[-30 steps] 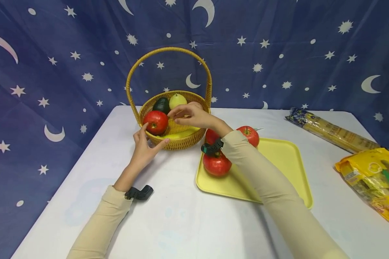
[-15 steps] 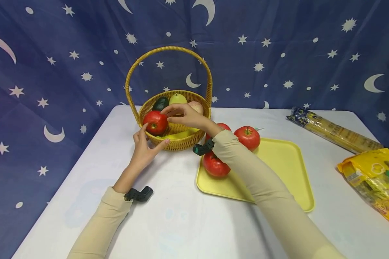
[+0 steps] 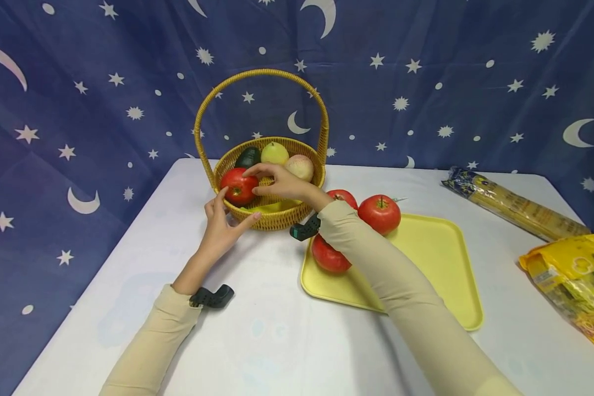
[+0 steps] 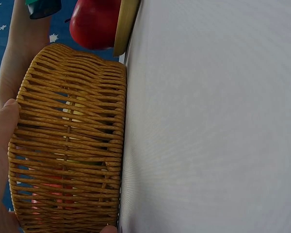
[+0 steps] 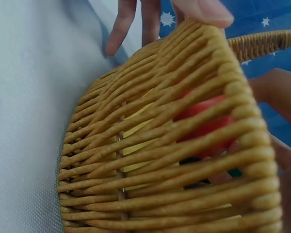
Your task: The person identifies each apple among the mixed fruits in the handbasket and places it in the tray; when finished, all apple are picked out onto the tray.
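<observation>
A wicker basket (image 3: 277,222) with a tall handle stands at the back of the table. Inside lie a red apple (image 3: 235,180), a dark avocado (image 3: 248,157), a yellow-green pear (image 3: 274,153), a peach (image 3: 302,166) and a banana (image 3: 267,208), partly covered. My right hand (image 3: 288,185) reaches over the rim, its curled fingers and thumb on the right side of the apple. My left hand (image 3: 216,228) rests against the basket's front left, thumb at the rim and fingers spread along the outside. Through the weave the apple (image 5: 208,121) shows in the right wrist view.
Right of the basket, a yellow tray (image 3: 438,250) holds several apples, among them a red apple (image 3: 379,213); my right forearm crosses over it. Farther right lie a long noodle-like package (image 3: 517,206) and a yellow plastic bag (image 3: 569,280). A starry curtain (image 3: 401,71) hangs behind.
My right hand has moved left within the basket, onto the apple's side, uncovering the peach. My left hand keeps its place at the basket. The view has shifted slightly.
</observation>
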Demonstrator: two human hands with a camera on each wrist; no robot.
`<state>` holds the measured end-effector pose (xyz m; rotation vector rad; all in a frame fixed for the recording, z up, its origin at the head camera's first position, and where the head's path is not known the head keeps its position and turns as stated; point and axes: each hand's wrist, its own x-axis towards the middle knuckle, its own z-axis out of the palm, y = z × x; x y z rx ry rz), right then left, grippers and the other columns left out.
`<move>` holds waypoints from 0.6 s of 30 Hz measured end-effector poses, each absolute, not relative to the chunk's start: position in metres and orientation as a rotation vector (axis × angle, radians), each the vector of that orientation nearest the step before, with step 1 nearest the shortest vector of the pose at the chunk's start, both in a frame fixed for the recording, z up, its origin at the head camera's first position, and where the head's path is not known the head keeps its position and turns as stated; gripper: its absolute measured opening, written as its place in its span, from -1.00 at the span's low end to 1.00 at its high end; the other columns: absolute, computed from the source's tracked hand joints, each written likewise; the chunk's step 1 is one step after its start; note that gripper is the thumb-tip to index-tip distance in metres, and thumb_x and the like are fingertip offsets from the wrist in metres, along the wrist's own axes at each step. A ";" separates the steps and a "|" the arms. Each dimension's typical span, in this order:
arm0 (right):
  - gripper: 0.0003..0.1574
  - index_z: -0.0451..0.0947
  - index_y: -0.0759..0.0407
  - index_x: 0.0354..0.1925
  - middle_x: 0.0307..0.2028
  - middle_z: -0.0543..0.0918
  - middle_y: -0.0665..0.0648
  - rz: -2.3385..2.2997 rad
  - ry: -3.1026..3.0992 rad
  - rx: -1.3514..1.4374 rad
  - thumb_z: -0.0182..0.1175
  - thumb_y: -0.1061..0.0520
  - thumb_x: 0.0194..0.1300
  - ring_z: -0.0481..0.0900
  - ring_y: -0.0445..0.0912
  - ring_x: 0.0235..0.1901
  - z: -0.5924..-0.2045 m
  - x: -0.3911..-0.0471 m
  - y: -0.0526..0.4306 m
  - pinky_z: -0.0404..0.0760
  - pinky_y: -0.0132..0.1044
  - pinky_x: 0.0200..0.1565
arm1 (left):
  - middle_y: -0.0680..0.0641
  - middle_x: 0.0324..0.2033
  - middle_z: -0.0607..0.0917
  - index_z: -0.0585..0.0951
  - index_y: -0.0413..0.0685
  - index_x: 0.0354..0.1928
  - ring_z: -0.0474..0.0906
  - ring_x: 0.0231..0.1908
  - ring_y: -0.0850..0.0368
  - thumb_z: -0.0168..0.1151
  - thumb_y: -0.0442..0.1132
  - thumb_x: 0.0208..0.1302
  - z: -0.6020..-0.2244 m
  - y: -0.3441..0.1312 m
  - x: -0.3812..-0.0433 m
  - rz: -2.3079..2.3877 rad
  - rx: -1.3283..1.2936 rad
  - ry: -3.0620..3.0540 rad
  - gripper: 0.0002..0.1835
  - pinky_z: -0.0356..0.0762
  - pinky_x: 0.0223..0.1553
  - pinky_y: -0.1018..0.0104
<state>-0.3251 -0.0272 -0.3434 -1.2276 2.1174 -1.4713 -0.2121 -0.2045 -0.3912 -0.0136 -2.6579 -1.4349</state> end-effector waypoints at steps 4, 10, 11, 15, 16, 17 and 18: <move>-0.52 0.44 0.39 0.19 0.17 0.49 0.33 -1.466 2.135 -1.193 0.18 0.38 0.30 0.43 0.16 0.23 -0.345 -0.327 -0.031 0.37 0.09 0.27 | -0.36 0.34 -0.09 -0.16 -0.09 0.53 0.18 0.31 -0.29 0.33 0.03 0.24 -0.391 -0.205 -0.212 -1.435 -0.018 -2.657 0.06 0.27 0.27 -0.15; -0.45 0.39 0.35 0.26 0.27 0.40 0.29 -1.422 2.163 -1.183 0.18 0.37 0.31 0.37 0.16 0.28 -0.347 -0.331 -0.031 0.35 0.07 0.29 | -0.35 0.34 -0.08 -0.15 -0.09 0.53 0.18 0.31 -0.29 0.33 0.02 0.24 -0.391 -0.205 -0.212 -1.436 -0.020 -2.646 0.05 0.28 0.27 -0.16; -0.43 0.38 0.34 0.28 0.30 0.38 0.28 -1.399 2.172 -1.185 0.18 0.36 0.30 0.36 0.15 0.30 -0.347 -0.332 -0.030 0.34 0.05 0.30 | -0.35 0.34 -0.08 -0.15 -0.09 0.53 0.18 0.30 -0.29 0.33 0.02 0.24 -0.391 -0.204 -0.212 -1.437 -0.020 -2.648 0.05 0.29 0.26 -0.16; -0.35 0.32 0.31 0.34 0.37 0.31 0.26 -1.320 2.196 -1.196 0.18 0.34 0.30 0.32 0.15 0.33 -0.351 -0.334 -0.029 0.33 0.01 0.32 | -0.35 0.34 -0.08 -0.14 -0.09 0.53 0.19 0.30 -0.29 0.34 0.01 0.24 -0.391 -0.204 -0.212 -1.440 -0.017 -2.653 0.05 0.30 0.25 -0.16; -0.33 0.31 0.30 0.35 0.38 0.30 0.25 -1.309 2.195 -1.201 0.18 0.34 0.30 0.32 0.16 0.33 -0.351 -0.334 -0.029 0.33 0.00 0.32 | -0.35 0.34 -0.08 -0.14 -0.09 0.53 0.19 0.29 -0.28 0.34 0.01 0.24 -0.390 -0.203 -0.212 -1.439 -0.016 -2.654 0.05 0.30 0.25 -0.16; -0.33 0.30 0.29 0.36 0.39 0.29 0.25 -1.303 2.194 -1.207 0.18 0.33 0.30 0.32 0.16 0.33 -0.352 -0.335 -0.029 0.33 -0.01 0.32 | -0.35 0.34 -0.08 -0.14 -0.09 0.53 0.19 0.29 -0.28 0.34 0.01 0.24 -0.390 -0.203 -0.212 -1.439 -0.015 -2.653 0.05 0.31 0.24 -0.16; -0.32 0.28 0.29 0.37 0.38 0.29 0.26 -1.306 2.185 -1.215 0.17 0.33 0.31 0.33 0.18 0.32 -0.352 -0.335 -0.029 0.33 -0.01 0.32 | -0.35 0.34 -0.08 -0.14 -0.09 0.53 0.19 0.29 -0.28 0.34 0.01 0.24 -0.390 -0.204 -0.212 -1.437 -0.014 -2.652 0.05 0.31 0.24 -0.16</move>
